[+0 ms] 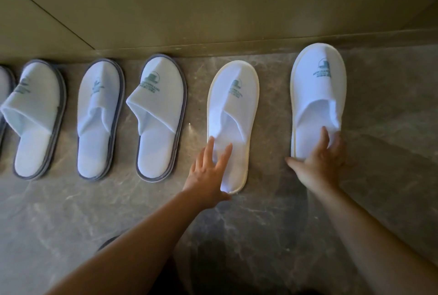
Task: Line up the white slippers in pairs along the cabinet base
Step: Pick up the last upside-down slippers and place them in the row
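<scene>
Two cream-edged white slippers lie toes toward the cabinet base (213,49). My left hand (209,171) rests with straight, spread fingers on the heel part of the left cream-edged slipper (233,105), thumb at its heel end. My right hand (320,159) grips the heel of the right cream-edged slipper (317,86): its fingers curl over the right edge and its thumb lies along the heel. That slipper's toe touches the base, while the left one sits a little lower. A wide gap separates the two.
Three grey-edged white slippers (35,119) (100,116) (161,114) stand in a row to the left, and a sliver of another (3,86) shows at the frame's left edge. Grey marble floor (272,223) spreads in front and to the right.
</scene>
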A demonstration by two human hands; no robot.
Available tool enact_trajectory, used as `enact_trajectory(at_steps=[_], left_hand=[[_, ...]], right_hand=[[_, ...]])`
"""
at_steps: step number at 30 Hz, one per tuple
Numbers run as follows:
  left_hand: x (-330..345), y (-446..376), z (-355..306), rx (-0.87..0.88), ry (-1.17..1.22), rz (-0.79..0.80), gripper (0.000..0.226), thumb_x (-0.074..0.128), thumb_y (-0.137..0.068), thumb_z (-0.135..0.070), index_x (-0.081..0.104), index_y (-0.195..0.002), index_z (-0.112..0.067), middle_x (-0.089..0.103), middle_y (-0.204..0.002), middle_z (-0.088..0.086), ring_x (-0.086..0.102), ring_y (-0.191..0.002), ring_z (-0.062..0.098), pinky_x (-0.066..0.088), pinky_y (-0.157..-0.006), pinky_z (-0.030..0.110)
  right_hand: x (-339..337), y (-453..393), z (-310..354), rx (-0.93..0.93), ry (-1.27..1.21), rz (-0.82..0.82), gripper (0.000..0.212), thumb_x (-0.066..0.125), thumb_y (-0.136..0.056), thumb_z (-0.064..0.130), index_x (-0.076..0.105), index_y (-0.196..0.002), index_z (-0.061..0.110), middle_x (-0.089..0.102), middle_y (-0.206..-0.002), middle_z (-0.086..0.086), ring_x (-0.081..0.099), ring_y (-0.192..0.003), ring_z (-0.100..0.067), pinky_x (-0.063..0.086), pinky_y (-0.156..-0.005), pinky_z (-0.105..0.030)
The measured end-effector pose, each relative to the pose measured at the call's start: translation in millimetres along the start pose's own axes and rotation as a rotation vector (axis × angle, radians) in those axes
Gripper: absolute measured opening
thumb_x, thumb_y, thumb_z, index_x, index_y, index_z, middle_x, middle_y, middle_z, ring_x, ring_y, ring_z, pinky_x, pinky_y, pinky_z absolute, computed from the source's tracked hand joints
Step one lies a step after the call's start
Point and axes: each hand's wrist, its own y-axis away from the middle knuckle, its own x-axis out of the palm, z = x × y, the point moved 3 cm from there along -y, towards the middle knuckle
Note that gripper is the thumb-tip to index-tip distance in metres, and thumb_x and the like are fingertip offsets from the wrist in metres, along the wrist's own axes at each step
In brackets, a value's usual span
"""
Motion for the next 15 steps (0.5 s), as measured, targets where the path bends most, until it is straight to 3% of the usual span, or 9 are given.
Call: enact_trajectory(at_steps=[2,5,10,15], left_hand=[[0,-3,0,0.013,-0.039,-0.033,0.115,0.068,-0.066,-0.053,-0.023,-0.136,-0.036,-0.022,-0.152,0.013,-0.002,-0.141,0.036,0.019,-0.112,0.049],[-5,-10,-1,0.002,-0.036,-0.032,0.108,0.066,-0.067,-0.055,-0.01,-0.14,-0.031,-0.023,-0.151,0.012,-0.004,-0.141,0.035,0.018,-0.112,0.049],[-13,-17,-2,-0.034,-0.053,-0.022,0.106,0.063,-0.067,-0.059,-0.005,-0.141,-0.027,-0.023,-0.151,0.014,-0.003,-0.141,0.036,0.015,-0.113,0.049],[-12,-18,-5,-0.052,-0.055,-0.048,0.103,0.062,-0.068,-0.06,-0.002,-0.141,-0.025,-0.02,-0.151,0.017,0.0,-0.141,0.036,0.014,-0.114,0.048]], right_hand=[[-1,-1,0,-0.014,-0.012,-0.01,0.104,0.079,-0.06,0.026,0.014,-0.14,0.016,0.01,-0.152,-0.017,0.014,-0.137,-0.037,0.017,-0.11,-0.051],[-2,1,1,-0.03,-0.051,-0.008,0.102,0.079,-0.061,0.025,0.015,-0.14,0.016,0.01,-0.152,-0.017,0.015,-0.137,-0.038,0.02,-0.11,-0.052],[2,12,11,-0.071,-0.076,0.002,0.101,0.08,-0.062,0.023,0.017,-0.14,0.014,0.012,-0.151,-0.018,0.018,-0.135,-0.039,0.025,-0.108,-0.054],[3,15,17,-0.086,-0.098,0.007,0.099,0.08,-0.062,0.02,0.02,-0.14,0.012,0.014,-0.15,-0.02,0.018,-0.135,-0.039,0.02,-0.109,-0.05]])
